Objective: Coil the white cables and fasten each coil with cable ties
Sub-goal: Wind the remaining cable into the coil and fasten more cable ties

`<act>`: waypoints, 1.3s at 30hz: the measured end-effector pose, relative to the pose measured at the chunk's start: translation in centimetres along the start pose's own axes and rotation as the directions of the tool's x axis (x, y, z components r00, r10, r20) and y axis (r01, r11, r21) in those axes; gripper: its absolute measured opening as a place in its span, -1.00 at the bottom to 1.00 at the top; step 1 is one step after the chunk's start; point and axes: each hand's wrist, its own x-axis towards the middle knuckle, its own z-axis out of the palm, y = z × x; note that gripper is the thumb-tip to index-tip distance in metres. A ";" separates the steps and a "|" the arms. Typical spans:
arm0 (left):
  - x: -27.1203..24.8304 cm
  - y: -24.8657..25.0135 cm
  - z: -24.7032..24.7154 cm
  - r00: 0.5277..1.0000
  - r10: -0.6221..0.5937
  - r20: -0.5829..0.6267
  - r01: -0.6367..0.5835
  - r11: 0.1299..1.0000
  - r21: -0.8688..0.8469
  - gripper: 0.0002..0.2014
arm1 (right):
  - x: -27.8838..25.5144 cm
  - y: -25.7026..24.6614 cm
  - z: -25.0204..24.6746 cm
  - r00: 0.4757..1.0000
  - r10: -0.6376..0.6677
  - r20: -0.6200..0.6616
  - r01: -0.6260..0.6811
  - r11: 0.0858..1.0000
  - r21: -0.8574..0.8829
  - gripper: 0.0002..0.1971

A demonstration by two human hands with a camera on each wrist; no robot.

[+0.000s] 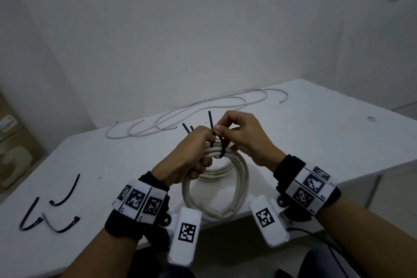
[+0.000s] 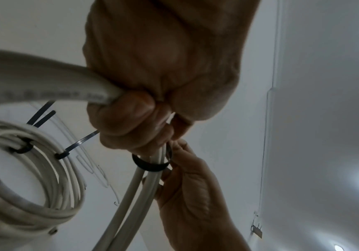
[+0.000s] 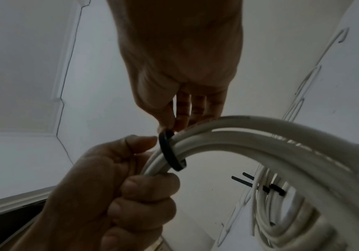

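A white bench [image 1: 316,133] carried one loose white cable [image 1: 189,110] at its far side and three spare black ties [image 1: 52,210] at the near left. Over the near edge, the left hand [image 1: 187,158] gripped the round, smooth white coil [image 1: 239,178], fingers curled round its strands. Just right of that grip, the right hand [image 1: 246,135] pinched a black cable tie [image 1: 220,144] looped round the coil, two fastened ties [image 3: 268,187] lying farther round it.

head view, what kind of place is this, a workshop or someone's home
Hard to say; it looks like a bare, plain room set up as a work spot. A white table stands in a corner of unpainted-looking grey walls, and cardboard boxes sit at the left.
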 end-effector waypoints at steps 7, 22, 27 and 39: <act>0.3 -0.4 0.3 0.992 0.129 0.015 -0.130 0.989 0.077 -0.82 | 0.6 -0.5 -0.2 0.999 -0.034 0.000 0.034 0.996 -0.081 -0.86; 1.7 -0.4 0.8 0.989 0.144 -0.045 -0.139 0.985 0.099 -0.84 | 1.9 -1.5 -0.8 0.995 0.059 0.075 -0.066 0.994 0.088 -0.83; 1.9 -0.4 0.8 0.982 0.190 -0.007 -0.187 0.975 0.118 -0.70 | 0.5 -0.4 -1.0 0.974 0.071 0.216 -0.090 0.993 0.079 -0.91; 2.4 -0.8 0.8 0.962 0.227 -0.151 -0.213 0.972 0.103 -0.64 | -1.5 1.9 -1.0 0.979 0.099 0.176 -0.095 0.995 -0.033 -0.75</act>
